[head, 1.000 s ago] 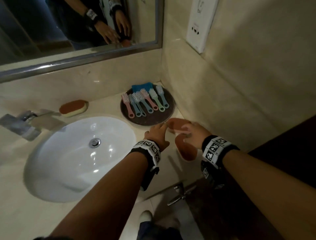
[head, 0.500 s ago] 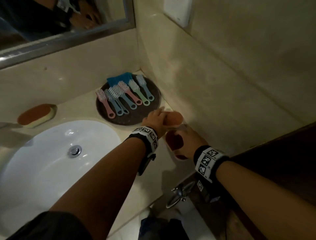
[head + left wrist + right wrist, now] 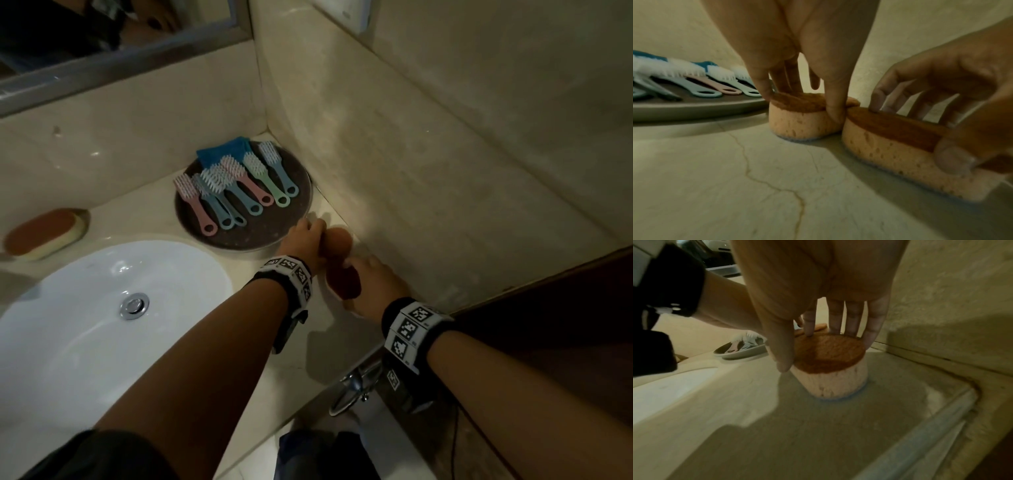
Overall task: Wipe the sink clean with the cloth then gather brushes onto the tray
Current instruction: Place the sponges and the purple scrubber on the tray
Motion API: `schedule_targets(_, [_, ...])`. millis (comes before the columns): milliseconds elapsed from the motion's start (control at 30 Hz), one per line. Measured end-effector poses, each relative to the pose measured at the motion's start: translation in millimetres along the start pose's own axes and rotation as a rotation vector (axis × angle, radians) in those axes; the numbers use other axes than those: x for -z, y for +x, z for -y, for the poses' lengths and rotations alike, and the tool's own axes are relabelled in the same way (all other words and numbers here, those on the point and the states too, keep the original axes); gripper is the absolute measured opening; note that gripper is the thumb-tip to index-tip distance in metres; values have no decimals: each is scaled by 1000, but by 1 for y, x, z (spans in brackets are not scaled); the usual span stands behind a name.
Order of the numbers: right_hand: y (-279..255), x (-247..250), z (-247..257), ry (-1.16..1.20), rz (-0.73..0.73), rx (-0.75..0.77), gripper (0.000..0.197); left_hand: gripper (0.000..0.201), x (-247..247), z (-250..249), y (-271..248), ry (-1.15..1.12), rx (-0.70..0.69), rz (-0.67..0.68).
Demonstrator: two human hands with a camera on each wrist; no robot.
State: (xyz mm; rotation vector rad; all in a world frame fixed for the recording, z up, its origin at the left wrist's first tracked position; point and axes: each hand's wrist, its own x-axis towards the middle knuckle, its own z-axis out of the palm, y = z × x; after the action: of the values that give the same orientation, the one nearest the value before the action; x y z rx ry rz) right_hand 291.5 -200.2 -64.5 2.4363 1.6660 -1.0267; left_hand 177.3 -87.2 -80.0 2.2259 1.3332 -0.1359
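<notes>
so, the hands: left hand (image 3: 303, 236) and right hand (image 3: 371, 281) each grip one sponge on the counter (image 3: 735, 186), between the tray and the side wall.
far sponge (image 3: 803, 120): sits just beside the tray rim; left thumb on its near side, fingers (image 3: 785, 78) curled down over the scouring top to the far side, so it is pinched across its width.
near sponge (image 3: 830, 368): flat on the counter, end to end with the far one, touching or nearly so; right thumb on one flank, fingertips (image 3: 871, 337) on the far edge, fingers slightly spread.
handling: probably light, soft foam that squashes under a hard squeeze; the rough brown top should give grip, so hold across the narrow sides.
tray (image 3: 294, 226): round and dark, in the corner.
brushes (image 3: 236, 192): six or so lie side by side on the tray, handles toward the person, looking already gathered.
cloth (image 3: 222, 152): blue, folded at the tray's back under the bristle heads.
sink (image 3: 102, 325): white, well left of both hands.
third sponge (image 3: 44, 233): on the counter behind the sink, untouched.
</notes>
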Motion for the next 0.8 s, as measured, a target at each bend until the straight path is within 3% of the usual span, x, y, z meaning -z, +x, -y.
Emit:
schedule_targets(100, [-3, 3, 0, 20, -2, 7, 68, 78, 6, 6, -9, -23, 62, 17])
schedule_targets(233, [-6, 14, 11, 58, -50, 40, 66, 64, 18, 19, -26, -31, 110, -35])
schedule_targets(367, [-7, 28, 34, 82, -77, 91, 66, 66, 39, 37, -43, -82, 141, -109])
schedule_targets(533, [-6, 47, 69, -30, -14, 169, 72, 70, 66, 59, -61, -80, 166, -156])
schedule_targets(800, [7, 62, 122, -188, -88, 225, 71, 66, 96, 87, -79, -119, 222, -209])
